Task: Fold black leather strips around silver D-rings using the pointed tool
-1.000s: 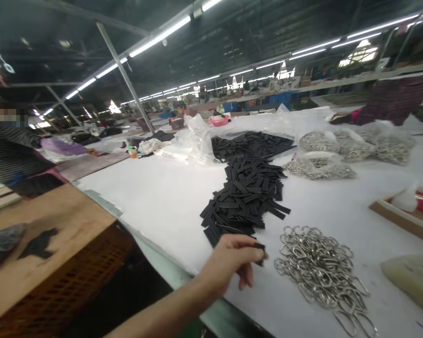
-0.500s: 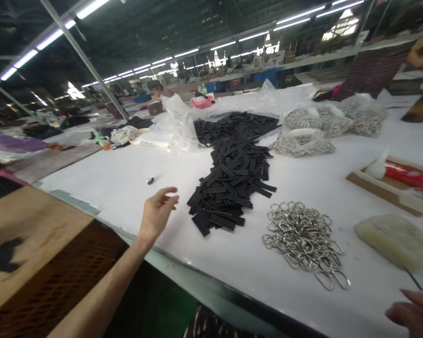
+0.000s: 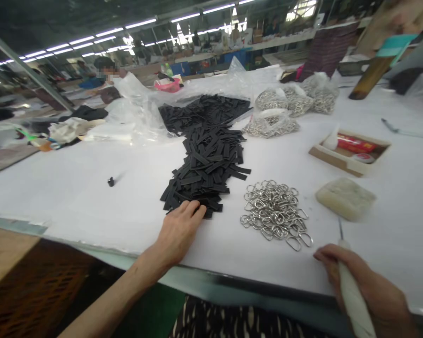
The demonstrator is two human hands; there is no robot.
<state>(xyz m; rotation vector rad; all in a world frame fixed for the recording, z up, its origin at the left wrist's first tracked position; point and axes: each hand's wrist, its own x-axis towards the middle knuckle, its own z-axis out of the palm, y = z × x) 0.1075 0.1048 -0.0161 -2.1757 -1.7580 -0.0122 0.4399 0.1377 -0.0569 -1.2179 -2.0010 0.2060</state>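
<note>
My left hand [image 3: 179, 227] reaches onto the near end of a pile of black strips [image 3: 209, 162]. Its fingers are bent and close together, pressed on the strips there, with the tips partly hidden. My right hand [image 3: 377, 291] is closed around the pale handle of an awl [image 3: 350, 291], whose thin dark shaft points away from me. Just left of and beyond that hand lies a heap of shiny metal rings [image 3: 277, 211], oval and D-shaped. A yellowish, translucent block [image 3: 345, 198] rests beyond the awl's tip.
An open cardboard box [image 3: 348, 152] holds a red tube and a white bottle. Clear bags of metal rings [image 3: 271, 123] stand farther back. A small dark object [image 3: 110, 181] lies on the left, and a bottle with a turquoise top [image 3: 384, 65] is at far right. Other people are in the background.
My left hand has moved right and down onto the black strips. My right hand has come further into view with the awl. The whole view has shifted to the right.
</note>
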